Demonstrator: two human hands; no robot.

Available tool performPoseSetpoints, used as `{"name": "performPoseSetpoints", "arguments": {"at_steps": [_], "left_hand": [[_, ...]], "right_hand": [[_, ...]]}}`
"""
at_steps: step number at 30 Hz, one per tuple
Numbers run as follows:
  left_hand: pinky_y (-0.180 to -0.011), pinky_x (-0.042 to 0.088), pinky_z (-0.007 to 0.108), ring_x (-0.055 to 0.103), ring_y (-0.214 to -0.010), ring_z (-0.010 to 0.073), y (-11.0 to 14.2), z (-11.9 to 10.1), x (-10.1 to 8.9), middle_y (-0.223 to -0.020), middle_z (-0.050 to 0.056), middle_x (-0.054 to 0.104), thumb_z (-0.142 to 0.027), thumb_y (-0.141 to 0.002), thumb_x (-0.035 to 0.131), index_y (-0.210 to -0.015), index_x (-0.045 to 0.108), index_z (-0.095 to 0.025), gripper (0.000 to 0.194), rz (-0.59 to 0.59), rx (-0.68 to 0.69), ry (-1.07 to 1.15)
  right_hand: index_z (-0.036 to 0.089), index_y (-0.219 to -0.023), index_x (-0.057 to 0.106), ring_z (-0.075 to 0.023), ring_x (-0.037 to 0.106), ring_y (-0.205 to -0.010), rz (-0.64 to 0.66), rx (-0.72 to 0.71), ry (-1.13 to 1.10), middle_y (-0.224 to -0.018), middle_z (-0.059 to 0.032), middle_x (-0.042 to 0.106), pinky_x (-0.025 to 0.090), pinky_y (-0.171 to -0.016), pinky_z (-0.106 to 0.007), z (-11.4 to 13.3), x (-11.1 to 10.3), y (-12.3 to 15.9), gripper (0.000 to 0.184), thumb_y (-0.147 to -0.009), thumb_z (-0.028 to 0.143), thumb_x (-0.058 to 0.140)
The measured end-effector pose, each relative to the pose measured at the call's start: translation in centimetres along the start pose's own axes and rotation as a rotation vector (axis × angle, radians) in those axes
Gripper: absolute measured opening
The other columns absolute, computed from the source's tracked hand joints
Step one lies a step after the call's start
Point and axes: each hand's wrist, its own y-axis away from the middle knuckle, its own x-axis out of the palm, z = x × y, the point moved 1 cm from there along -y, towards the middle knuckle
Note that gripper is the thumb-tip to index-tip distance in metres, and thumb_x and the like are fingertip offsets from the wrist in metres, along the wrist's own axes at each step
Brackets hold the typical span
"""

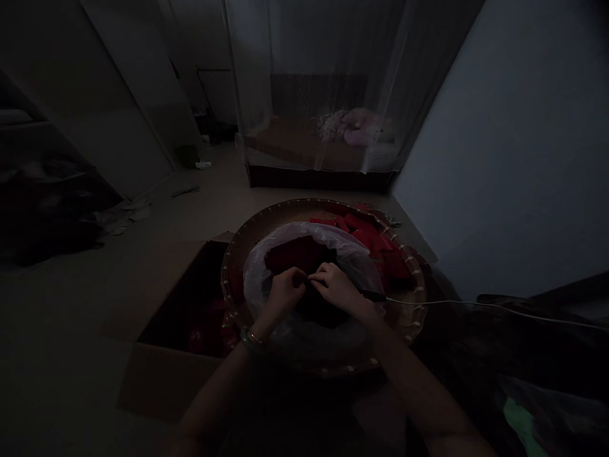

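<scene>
Both my hands meet over a clear plastic bag (259, 279) spread open inside a round woven basket (266, 222). My left hand (287, 289), with bracelets at its wrist, has thumb and fingers pinched together. Close against it, my right hand (333, 285) is pinched too, its fingertips almost touching the left ones. Whatever sits between the fingertips is too small and dark to make out. Dark red and black material (292, 254) fills the bag under my hands. By my right wrist lies a dark tool handle (373, 296) with a thin white cord (438, 302).
Red pieces (366, 235) lie along the basket's far right side. An open cardboard box (166, 374) with reddish things inside stands at the left. Beyond is a netted bed (285, 143); a pale wall (514, 146) rises at the right. The cord runs off rightward. The room is dim.
</scene>
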Motion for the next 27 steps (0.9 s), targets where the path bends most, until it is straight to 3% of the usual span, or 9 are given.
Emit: {"name": "performPoseSetpoints", "arguments": {"at_steps": [4, 7, 10, 13, 16, 19, 22, 27], "left_hand": [[-0.064, 0.045, 0.023, 0.061, -0.068, 0.0136, 0.0, 0.2, 0.0, -0.075, 0.001, 0.067, -0.005, -0.066, 0.053, -0.084, 0.066, -0.017, 0.025, -0.008, 0.0, 0.029], [-0.065, 0.045, 0.024, 0.061, -0.069, 0.014, -0.2, 0.3, 0.0, -0.075, 0.001, 0.067, -0.004, -0.065, 0.053, -0.083, 0.066, -0.016, 0.025, -0.016, -0.018, 0.039], [-0.067, 0.045, 0.024, 0.062, -0.071, 0.0146, -0.6, 0.5, 0.2, -0.076, 0.002, 0.068, -0.007, -0.066, 0.055, -0.083, 0.066, -0.016, 0.022, -0.022, -0.038, 0.084], [-0.073, 0.046, 0.026, 0.062, -0.08, 0.0164, -1.0, 1.1, 0.5, -0.087, 0.005, 0.069, -0.021, -0.073, 0.059, -0.091, 0.066, -0.015, 0.021, -0.01, -0.062, 0.252], [-0.074, 0.046, 0.027, 0.062, -0.084, 0.0186, -1.2, 2.1, 1.0, -0.094, 0.006, 0.069, -0.032, -0.067, 0.068, -0.1, 0.066, -0.014, 0.037, 0.154, -0.12, 0.446], [-0.064, 0.043, 0.025, 0.06, -0.071, 0.0168, -1.2, 2.9, 1.7, -0.079, 0.004, 0.069, -0.039, -0.066, 0.068, -0.087, 0.07, -0.012, 0.035, 0.291, -0.21, 0.545], [-0.057, 0.039, 0.023, 0.056, -0.061, 0.0139, -1.1, 3.1, 2.3, -0.068, 0.003, 0.066, -0.043, -0.064, 0.069, -0.078, 0.071, -0.011, 0.036, 0.263, -0.295, 0.617], [-0.055, 0.038, 0.022, 0.054, -0.059, 0.0122, -1.0, 2.8, 3.2, -0.065, 0.003, 0.065, -0.042, -0.061, 0.072, -0.074, 0.071, -0.011, 0.034, 0.199, -0.35, 0.683]], "right_hand": [[0.019, -0.102, 0.067, -0.018, 0.054, -0.09, -0.002, -0.02, -0.094, -0.096, -0.0079, 0.059, 0.046, -0.082, -0.032, 0.0, -0.3, 0.5, 0.027, -0.081, 0.011, 0.051], [0.019, -0.108, 0.063, -0.0181, 0.056, -0.096, 0.022, -0.031, -0.2, -0.104, -0.0078, 0.059, 0.046, -0.085, -0.031, -0.4, 0.1, 0.8, 0.032, -0.076, 0.015, 0.06], [0.017, -0.097, 0.066, -0.0181, 0.061, -0.09, 0.015, 0.057, -0.254, -0.097, -0.0066, 0.066, 0.047, -0.082, -0.031, -1.2, 0.7, 0.6, 0.025, -0.073, 0.014, 0.061], [0.018, -0.083, 0.07, -0.0178, 0.064, -0.082, -0.045, 0.187, -0.32, -0.087, -0.0047, 0.071, 0.047, -0.079, -0.03, -1.9, 0.7, 0.2, 0.013, -0.075, 0.016, 0.06], [0.018, -0.082, 0.071, -0.0192, 0.065, -0.08, -0.04, 0.279, -0.41, -0.085, -0.004, 0.072, 0.048, -0.077, -0.031, -2.4, 0.0, 0.0, 0.014, -0.074, 0.024, 0.062], [0.018, -0.085, 0.072, -0.0208, 0.065, -0.083, 0.003, 0.325, -0.496, -0.087, -0.0045, 0.073, 0.047, -0.078, -0.031, -2.7, -0.6, -0.1, 0.019, -0.071, 0.029, 0.064], [0.016, -0.087, 0.071, -0.0209, 0.064, -0.082, -0.004, 0.387, -0.56, -0.087, -0.005, 0.072, 0.046, -0.074, -0.03, -3.1, -0.5, 0.1, 0.027, -0.068, 0.035, 0.065], [0.012, -0.072, 0.069, -0.0171, 0.059, -0.064, 0.014, 0.505, -0.639, -0.067, -0.003, 0.067, 0.042, -0.059, -0.026, -4.2, 1.2, 0.4, 0.034, -0.063, 0.045, 0.066]]}}
